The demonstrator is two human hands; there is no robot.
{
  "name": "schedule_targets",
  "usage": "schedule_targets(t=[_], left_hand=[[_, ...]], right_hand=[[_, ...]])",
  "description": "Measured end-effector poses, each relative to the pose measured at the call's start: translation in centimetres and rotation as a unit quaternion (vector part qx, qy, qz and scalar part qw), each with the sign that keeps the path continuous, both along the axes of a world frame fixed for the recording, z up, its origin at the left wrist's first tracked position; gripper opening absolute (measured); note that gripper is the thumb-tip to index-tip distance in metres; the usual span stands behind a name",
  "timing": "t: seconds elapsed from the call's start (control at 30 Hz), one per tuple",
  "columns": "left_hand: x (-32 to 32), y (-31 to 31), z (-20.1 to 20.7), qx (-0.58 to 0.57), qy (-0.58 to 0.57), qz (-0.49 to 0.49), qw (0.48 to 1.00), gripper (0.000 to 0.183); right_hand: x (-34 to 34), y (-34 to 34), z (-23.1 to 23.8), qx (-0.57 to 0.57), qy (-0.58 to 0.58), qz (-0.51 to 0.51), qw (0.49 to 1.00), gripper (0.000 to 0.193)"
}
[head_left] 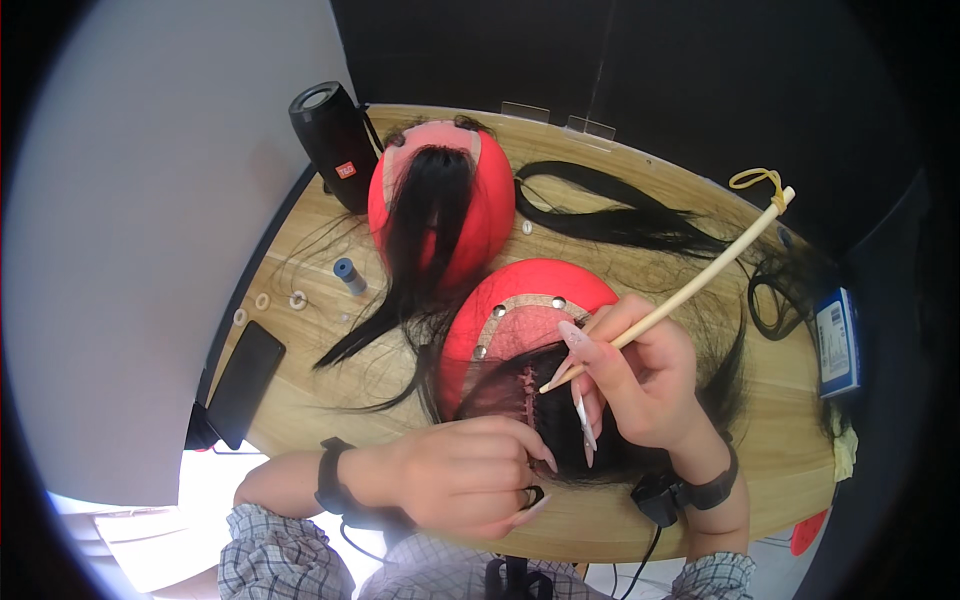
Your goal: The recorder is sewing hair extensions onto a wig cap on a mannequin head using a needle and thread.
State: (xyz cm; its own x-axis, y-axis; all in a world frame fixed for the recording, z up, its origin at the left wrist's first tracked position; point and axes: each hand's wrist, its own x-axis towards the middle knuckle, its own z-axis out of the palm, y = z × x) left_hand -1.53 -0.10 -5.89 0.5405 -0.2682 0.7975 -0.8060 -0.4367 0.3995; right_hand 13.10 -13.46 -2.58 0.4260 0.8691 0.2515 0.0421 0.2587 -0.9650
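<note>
My right hand [650,375] is closed around a ventilating needle with a pale wooden handle [690,290]. A yellow rubber band is looped on its upper end. Its lower tip points at the parting in black hair on a lace wig cap [530,390]. The cap covers a red head form [560,275] and is edged by a tan band with metal pins. My left hand [450,475] rests at the near left edge of this hair, fingers curled in. A dark loop shows by the fingers; whatever they pinch is too small to make out.
Behind stands a second red head form [490,190] with black hair, beside a black cylindrical speaker [330,140]. A black phone [250,385] and a blue spool [349,275] lie left. Loose hair [610,200] spreads at the back. A blue-white box [837,340] stands right.
</note>
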Motion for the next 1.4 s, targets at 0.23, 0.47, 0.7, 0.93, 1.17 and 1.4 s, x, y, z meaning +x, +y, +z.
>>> schedule_targets(t=[0.23, 0.47, 0.7, 0.93, 1.17, 1.4], left_hand=[[-0.6, -0.1, -0.6, 0.085, -0.068, 0.021, 0.994, 0.015], [-0.7, -0.4, -0.6, 0.071, -0.07, -0.001, 0.995, 0.019], [-1.0, -0.1, -0.2, 0.063, -0.062, -0.004, 0.996, 0.015], [-1.0, 0.1, 0.0, 0.061, -0.048, -0.006, 0.997, 0.013], [-1.0, -0.1, -0.2, 0.059, -0.058, 0.01, 0.997, 0.012], [-0.6, 0.0, -0.2, 0.03, -0.06, 0.009, 0.998, 0.011]], right_hand=[[-0.2, 0.5, -0.6, 0.08, -0.089, -0.012, 0.993, 0.009], [-0.2, 0.3, -1.0, 0.11, -0.129, -0.02, 0.985, 0.008], [0.1, 0.3, -0.8, 0.098, -0.193, 0.002, 0.976, 0.007], [0.1, 0.6, -1.2, 0.104, -0.132, -0.035, 0.985, 0.008], [-0.4, 0.7, -0.7, 0.084, -0.089, -0.059, 0.991, 0.017], [-1.0, 0.3, 1.1, 0.002, 0.055, -0.09, 0.994, 0.015]])
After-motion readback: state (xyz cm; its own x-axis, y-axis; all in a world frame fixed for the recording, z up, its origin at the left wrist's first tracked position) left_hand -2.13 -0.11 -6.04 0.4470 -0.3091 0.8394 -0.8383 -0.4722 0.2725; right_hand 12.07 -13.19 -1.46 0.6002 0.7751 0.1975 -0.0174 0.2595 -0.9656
